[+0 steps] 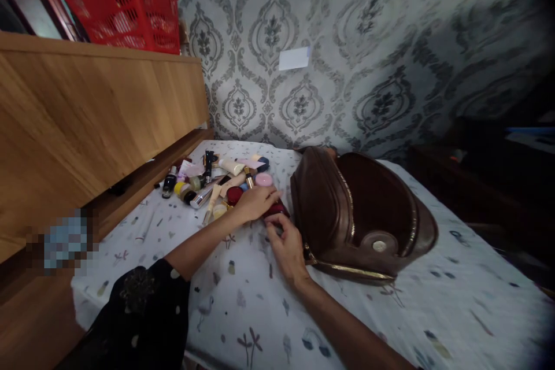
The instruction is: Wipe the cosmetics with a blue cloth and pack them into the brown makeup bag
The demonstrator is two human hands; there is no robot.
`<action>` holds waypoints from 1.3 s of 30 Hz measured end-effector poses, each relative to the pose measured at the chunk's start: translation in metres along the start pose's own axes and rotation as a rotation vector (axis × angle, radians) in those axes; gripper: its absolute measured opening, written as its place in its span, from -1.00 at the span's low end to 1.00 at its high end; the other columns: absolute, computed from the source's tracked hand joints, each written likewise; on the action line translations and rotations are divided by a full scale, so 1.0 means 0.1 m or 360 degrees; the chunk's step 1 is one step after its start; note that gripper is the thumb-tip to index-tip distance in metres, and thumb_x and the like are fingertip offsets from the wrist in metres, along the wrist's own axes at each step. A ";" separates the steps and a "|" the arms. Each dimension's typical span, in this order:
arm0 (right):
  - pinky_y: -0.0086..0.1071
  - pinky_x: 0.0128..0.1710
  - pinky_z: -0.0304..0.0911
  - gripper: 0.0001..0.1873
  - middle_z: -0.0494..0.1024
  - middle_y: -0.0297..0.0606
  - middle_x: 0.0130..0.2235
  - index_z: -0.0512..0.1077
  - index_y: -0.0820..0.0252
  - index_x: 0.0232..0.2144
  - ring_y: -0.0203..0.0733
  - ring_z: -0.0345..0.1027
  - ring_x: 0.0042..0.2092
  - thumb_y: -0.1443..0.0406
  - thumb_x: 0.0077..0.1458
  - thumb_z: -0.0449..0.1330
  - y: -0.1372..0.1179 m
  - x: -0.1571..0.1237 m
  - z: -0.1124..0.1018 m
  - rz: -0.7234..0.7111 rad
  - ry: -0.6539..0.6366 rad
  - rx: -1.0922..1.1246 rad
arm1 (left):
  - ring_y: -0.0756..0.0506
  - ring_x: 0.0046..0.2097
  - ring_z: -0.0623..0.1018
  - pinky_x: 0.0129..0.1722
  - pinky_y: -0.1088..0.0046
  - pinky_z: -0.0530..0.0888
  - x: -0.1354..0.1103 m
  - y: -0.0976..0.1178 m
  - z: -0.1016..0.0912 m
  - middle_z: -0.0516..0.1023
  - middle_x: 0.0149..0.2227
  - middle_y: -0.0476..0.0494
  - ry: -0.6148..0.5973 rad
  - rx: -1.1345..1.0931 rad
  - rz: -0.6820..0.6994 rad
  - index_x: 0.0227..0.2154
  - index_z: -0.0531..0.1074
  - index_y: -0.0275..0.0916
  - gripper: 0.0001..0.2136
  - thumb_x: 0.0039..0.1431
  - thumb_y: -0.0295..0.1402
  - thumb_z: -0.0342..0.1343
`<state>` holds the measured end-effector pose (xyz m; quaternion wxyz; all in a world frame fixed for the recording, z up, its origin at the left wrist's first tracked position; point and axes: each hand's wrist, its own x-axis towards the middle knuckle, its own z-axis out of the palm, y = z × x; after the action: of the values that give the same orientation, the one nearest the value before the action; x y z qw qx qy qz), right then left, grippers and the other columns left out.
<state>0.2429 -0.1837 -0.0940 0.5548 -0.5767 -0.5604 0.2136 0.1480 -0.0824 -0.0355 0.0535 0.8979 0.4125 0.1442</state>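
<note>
My left hand (pixel 256 202) and my right hand (pixel 284 243) meet over a small dark red item (pixel 276 210) on a white patterned sheet (pixel 243 300). Both hands have fingers curled onto it; what it is I cannot make out. Just right of my hands lies a brown leather handbag (pixel 359 214) with gold trim and a round clasp. To the left of my left hand sits a pile of cosmetics (pixel 217 179): tubes, small bottles, lipsticks and round pots.
A wooden headboard (pixel 87 121) runs along the left, with a red plastic basket (pixel 125 6) on top. A damask-patterned wall (pixel 325 40) with a white switch plate stands behind. Dark furniture fills the right side.
</note>
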 end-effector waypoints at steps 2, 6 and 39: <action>-0.31 -0.35 0.22 -0.71 0.55 -0.20 -0.36 0.42 0.19 -0.34 -0.11 0.38 -0.34 0.13 0.06 0.03 -0.03 -0.01 0.00 0.0026 0.0013 0.0014 | -0.24 0.00 0.51 0.00 0.21 0.38 -0.02 -0.09 -0.04 0.59 -0.14 -0.31 0.0051 0.0130 -0.0109 -0.21 0.53 -0.28 -0.63 0.41 -0.28 -0.20; -0.31 -0.34 0.23 -0.71 0.58 -0.18 -0.31 0.42 0.18 -0.29 -0.11 0.40 -0.31 0.12 0.06 0.04 -0.03 0.00 0.00 0.0016 0.0044 0.0026 | -0.36 0.17 0.34 0.14 -0.02 0.21 0.01 -0.27 -0.07 0.50 0.02 -0.46 0.0094 0.0311 -0.0287 -0.19 0.53 -0.38 -0.77 0.22 -0.52 -0.02; -0.17 -0.23 0.31 -0.51 0.58 -0.03 -0.09 0.44 0.13 -0.10 0.08 0.46 -0.11 0.02 -0.04 0.10 0.13 0.06 0.02 0.0073 -0.0176 -0.0192 | -0.36 0.12 0.40 0.04 -0.05 0.39 -2.30 -1.05 -0.61 0.43 0.06 -0.44 0.0101 0.0652 -0.1312 0.13 0.30 -0.23 -0.58 0.25 -0.54 -0.19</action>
<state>0.2484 -0.1748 -0.1036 0.4821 -0.6090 -0.5887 0.2238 -0.0886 -0.1893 -0.0496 -0.0849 0.6461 0.7566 0.0539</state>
